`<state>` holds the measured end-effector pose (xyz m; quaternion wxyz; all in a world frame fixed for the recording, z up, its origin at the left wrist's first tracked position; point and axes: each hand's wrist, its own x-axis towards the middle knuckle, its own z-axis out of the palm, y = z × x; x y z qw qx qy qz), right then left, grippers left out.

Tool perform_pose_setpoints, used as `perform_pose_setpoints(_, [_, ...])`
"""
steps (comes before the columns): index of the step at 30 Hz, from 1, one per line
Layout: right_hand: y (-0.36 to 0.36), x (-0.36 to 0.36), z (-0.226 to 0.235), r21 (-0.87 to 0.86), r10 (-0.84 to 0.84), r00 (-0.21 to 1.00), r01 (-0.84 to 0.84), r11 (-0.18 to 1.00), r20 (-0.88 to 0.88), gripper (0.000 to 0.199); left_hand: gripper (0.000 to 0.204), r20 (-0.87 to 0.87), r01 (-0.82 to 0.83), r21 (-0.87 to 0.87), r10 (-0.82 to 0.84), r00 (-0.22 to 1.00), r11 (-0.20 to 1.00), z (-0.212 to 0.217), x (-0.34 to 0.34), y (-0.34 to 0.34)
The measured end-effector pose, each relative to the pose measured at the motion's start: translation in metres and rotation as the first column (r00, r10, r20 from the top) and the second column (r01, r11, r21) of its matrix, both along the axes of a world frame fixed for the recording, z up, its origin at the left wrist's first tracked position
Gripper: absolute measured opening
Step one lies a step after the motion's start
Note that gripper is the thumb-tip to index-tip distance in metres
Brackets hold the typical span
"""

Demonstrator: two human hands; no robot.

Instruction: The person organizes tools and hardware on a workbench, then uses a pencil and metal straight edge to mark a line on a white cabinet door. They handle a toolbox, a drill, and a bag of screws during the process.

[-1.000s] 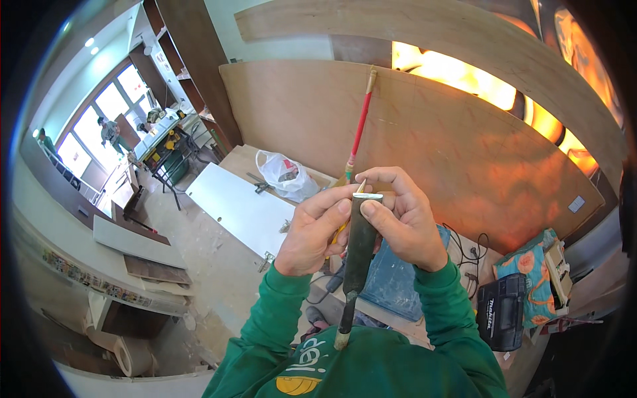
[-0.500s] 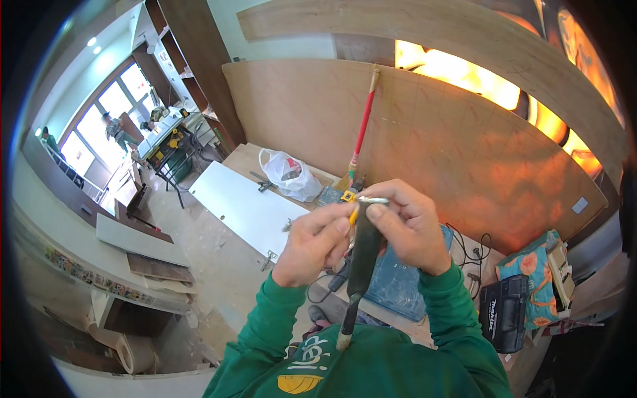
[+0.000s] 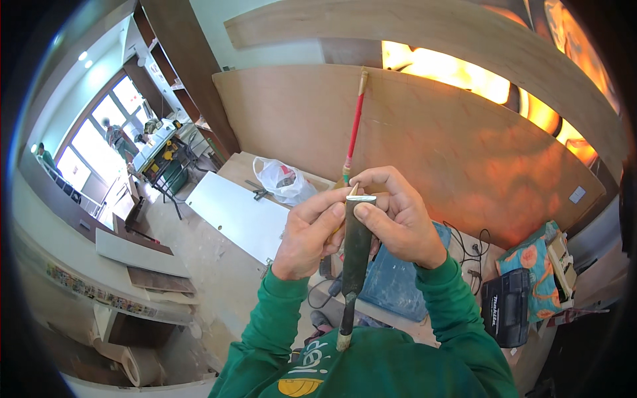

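Note:
My left hand (image 3: 310, 233) is closed in a pinch on a pencil, mostly hidden by the fingers. Its bare wooden tip (image 3: 353, 190) shows at the bright edge of a broad chisel (image 3: 358, 249). The chisel has a dark flat blade, edge up, and its pale handle end comes down against my green shirt. My right hand (image 3: 403, 219) is closed on the blade near the top, thumb across its face just below the edge. Its fingertips come close to the pencil tip.
A white panel (image 3: 232, 215) and a white plastic bag (image 3: 284, 182) lie ahead to the left. A blue case (image 3: 397, 278), black cables (image 3: 472, 249) and a black toolbox (image 3: 504, 308) are to the right. A red-handled pole (image 3: 355, 129) leans on a large board (image 3: 285, 99). Two people stand far left.
The chisel has turned more upright, its edge now level. The pencil's wooden tip shows above the edge, while its yellow body has gone behind my fingers and the blade.

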<state>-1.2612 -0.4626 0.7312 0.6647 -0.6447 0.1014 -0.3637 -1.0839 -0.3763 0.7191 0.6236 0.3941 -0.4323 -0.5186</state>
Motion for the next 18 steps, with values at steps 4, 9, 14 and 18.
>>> perform_pose_setpoints(4, [0.001,-0.002,-0.011,-0.005,-0.022,0.999,0.021,1.0,-0.027,0.026,0.034,0.061,-0.022,-0.008,0.022,0.998,1.0,-0.008,0.001,0.007])
perform_pose_setpoints(9, [-0.001,-0.005,-0.011,-0.071,-0.09,0.992,0.084,0.994,-0.091,0.024,0.033,0.065,-0.047,0.004,0.047,0.997,0.999,-0.017,0.002,0.016])
perform_pose_setpoints(14, [-0.007,-0.008,-0.01,-0.04,-0.081,0.995,0.079,0.996,-0.054,0.03,0.034,0.013,0.013,0.034,-0.013,1.0,0.999,-0.026,0.013,0.026])
perform_pose_setpoints(18, [0.001,0.009,-0.004,0.064,0.001,1.0,0.0,0.998,-0.013,0.039,0.036,-0.129,0.083,0.018,-0.08,0.988,0.996,-0.016,0.014,0.016])
